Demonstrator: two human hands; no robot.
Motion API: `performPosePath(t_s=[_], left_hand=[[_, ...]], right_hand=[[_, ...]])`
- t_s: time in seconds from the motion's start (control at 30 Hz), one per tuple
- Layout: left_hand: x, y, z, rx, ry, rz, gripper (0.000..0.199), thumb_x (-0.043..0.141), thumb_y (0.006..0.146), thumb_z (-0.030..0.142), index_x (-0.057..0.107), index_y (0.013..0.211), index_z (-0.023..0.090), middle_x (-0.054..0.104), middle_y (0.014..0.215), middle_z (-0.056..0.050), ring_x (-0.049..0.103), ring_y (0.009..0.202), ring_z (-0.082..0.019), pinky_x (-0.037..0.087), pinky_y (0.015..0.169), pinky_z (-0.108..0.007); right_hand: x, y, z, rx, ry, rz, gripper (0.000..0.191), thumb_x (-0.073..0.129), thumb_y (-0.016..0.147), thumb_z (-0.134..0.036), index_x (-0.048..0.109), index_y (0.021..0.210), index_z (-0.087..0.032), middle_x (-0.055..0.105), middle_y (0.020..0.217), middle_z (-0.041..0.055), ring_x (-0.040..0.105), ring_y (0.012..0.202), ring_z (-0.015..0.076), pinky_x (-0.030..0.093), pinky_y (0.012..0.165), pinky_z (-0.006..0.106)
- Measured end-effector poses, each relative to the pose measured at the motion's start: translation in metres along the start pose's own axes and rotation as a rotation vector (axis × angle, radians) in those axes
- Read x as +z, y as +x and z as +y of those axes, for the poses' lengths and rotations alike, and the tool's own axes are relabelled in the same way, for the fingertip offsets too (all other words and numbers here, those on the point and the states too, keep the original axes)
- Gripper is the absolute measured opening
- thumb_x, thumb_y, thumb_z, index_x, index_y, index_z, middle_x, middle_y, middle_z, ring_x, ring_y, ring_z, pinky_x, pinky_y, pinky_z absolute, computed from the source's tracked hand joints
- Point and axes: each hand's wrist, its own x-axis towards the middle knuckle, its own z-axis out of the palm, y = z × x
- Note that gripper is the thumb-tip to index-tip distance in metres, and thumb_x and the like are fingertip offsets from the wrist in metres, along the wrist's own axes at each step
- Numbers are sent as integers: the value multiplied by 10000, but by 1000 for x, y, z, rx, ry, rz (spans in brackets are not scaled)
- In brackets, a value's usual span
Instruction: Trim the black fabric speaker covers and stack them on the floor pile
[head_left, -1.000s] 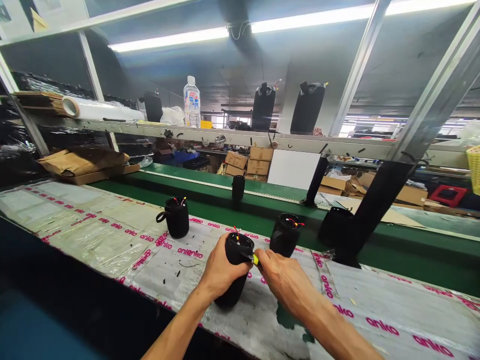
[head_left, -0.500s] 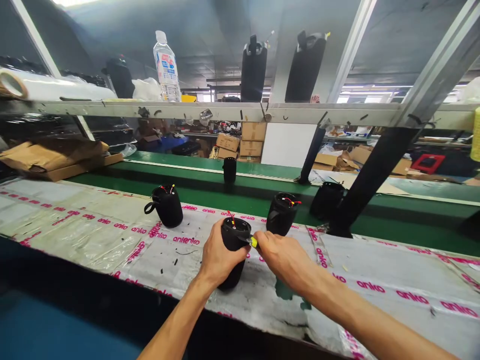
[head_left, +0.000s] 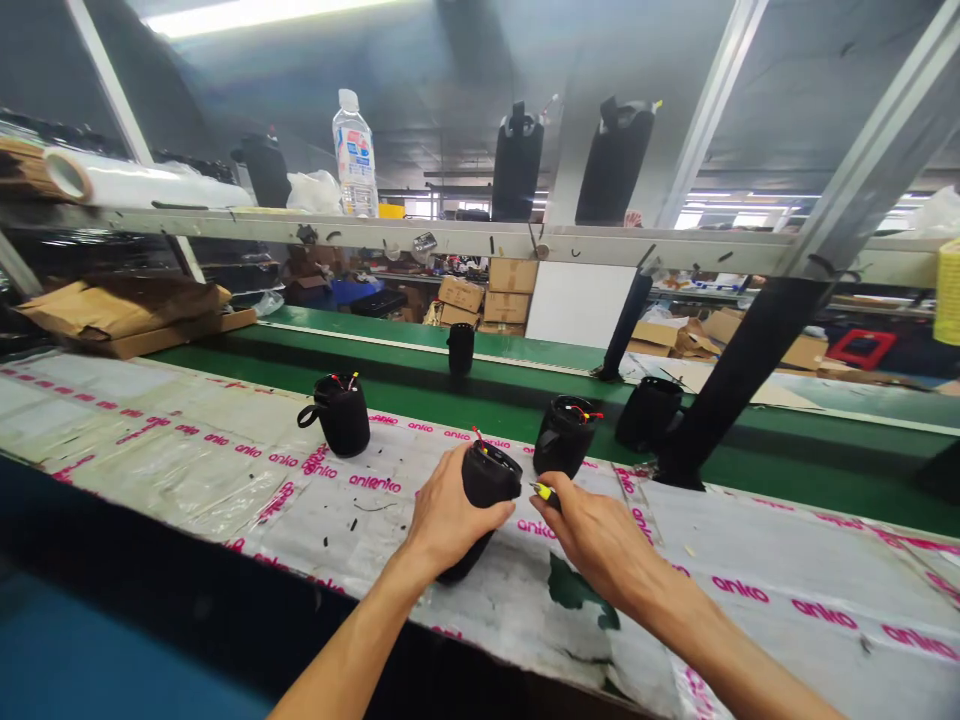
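Note:
My left hand (head_left: 444,505) is wrapped round a black fabric-covered cylinder (head_left: 491,475), which looks like a speaker housing and leans to the right on the table. Red-tipped wires stick up from its open top. In my right hand (head_left: 592,525) is a small yellow-and-black utility knife (head_left: 546,494); its short metal tip points left, a little apart from the cylinder's rim. Just behind my right hand stands a similar cylinder with wires (head_left: 565,437). Another cylinder with a side loop (head_left: 343,415) stands to the left.
A film-covered bench (head_left: 225,470) with pink lettering bears small black scraps. Behind it runs a green belt (head_left: 397,372) with a further black cylinder (head_left: 460,348). A slanted dark post (head_left: 750,370) rises at right. The shelf (head_left: 465,238) above holds a bottle (head_left: 354,155) and more cylinders.
The knife has drawn away from the cylinder's rim to the right with my right hand. The held cylinder has tilted further right. The camera view has shifted slightly upward.

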Motion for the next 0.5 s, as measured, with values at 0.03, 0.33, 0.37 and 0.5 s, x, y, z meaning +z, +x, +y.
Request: performPosePath(t_s=[0.03, 0.33, 0.37, 0.5], left_hand=[[2, -3, 5, 0, 120, 15, 760, 774, 645, 404, 459, 1320, 250, 591, 1283, -76, 539, 1209, -282, 405, 1002, -384], [11, 2, 7, -84, 727, -238, 444, 670, 657, 481, 585, 966, 174, 697, 987, -141, 679, 894, -348, 452, 730, -380], [10, 5, 6, -83, 750, -264, 431, 653, 669, 491, 582, 955, 176, 703, 975, -145, 683, 883, -354, 451, 720, -383], [6, 13, 6, -81, 813, -327, 432, 598, 708, 554, 567, 948, 196, 719, 983, -140, 686, 901, -364, 445, 700, -379]], right_hand=[[0, -5, 0, 21, 26, 6, 217, 367, 1034, -359, 441, 1167, -204, 714, 915, 55, 684, 714, 252, 272, 571, 314], [33, -25, -20, 200, 260, -81, 186, 330, 1040, -327, 467, 1003, -206, 695, 858, 48, 667, 726, 222, 256, 569, 302], [38, -25, -22, 216, 267, -86, 196, 331, 1041, -332, 472, 996, -203, 695, 852, 53, 670, 732, 224, 257, 570, 302], [52, -24, -24, 238, 283, -123, 208, 349, 1035, -340, 498, 1040, -195, 701, 839, 65, 680, 742, 232, 262, 571, 304]])
